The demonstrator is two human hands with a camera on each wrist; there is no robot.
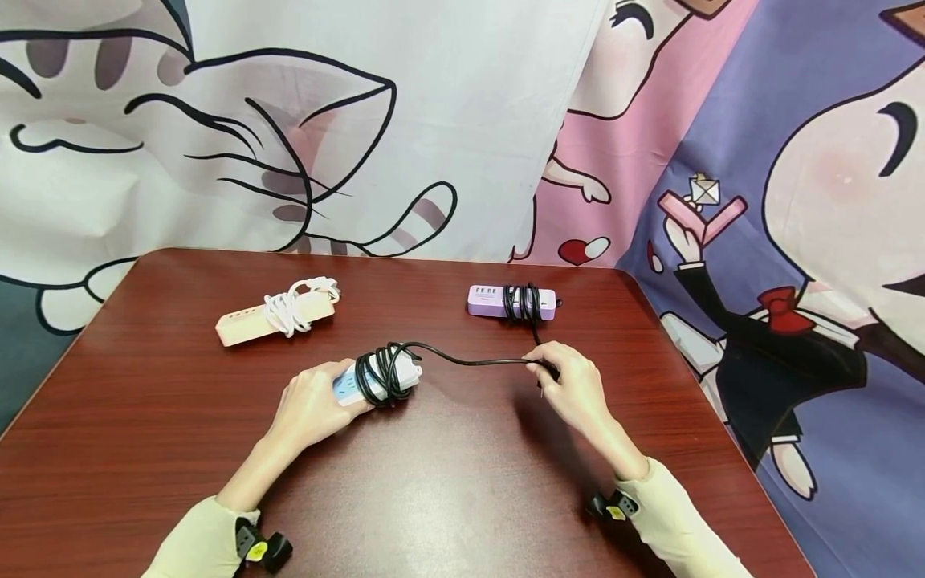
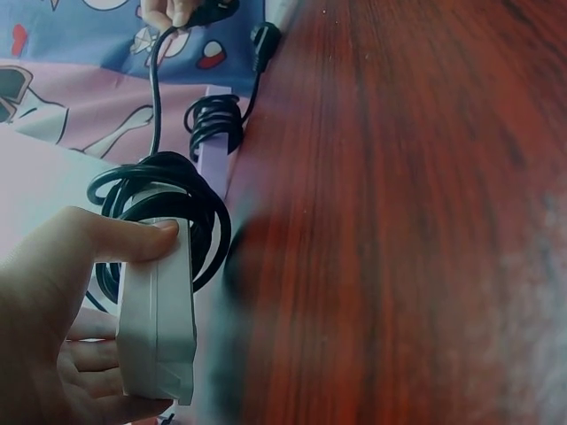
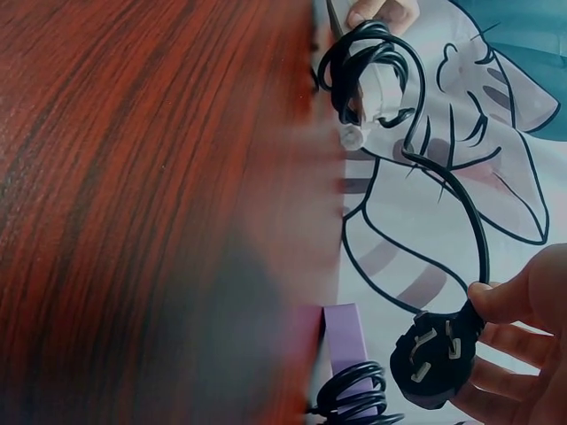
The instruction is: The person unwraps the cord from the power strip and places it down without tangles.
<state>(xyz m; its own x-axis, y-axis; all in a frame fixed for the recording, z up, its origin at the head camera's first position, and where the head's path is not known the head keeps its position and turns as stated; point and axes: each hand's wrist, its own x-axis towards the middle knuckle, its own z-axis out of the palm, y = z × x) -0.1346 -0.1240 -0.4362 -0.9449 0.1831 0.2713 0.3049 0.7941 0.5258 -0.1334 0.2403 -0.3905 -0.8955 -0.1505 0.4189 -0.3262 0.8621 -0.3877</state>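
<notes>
My left hand (image 1: 309, 407) grips one end of a white and light-blue power strip (image 1: 348, 388), its thumb laid along the strip's side in the left wrist view. Loops of black cord (image 1: 383, 376) are wound round the strip's other end. From these loops a single length of cord stretches rightward to my right hand (image 1: 576, 387), which pinches it close to the plug. That black plug (image 3: 430, 361), with metal prongs facing the camera, hangs by the fingers in the right wrist view. The strip is held above the tabletop.
A cream power strip (image 1: 242, 325) wrapped in white cord (image 1: 287, 311) lies at the back left of the brown table (image 1: 448, 482). Farther right lies a purple power strip (image 1: 486, 301) wound with black cord (image 1: 522, 303). A cartoon-printed cloth (image 1: 462, 144) hangs behind the table.
</notes>
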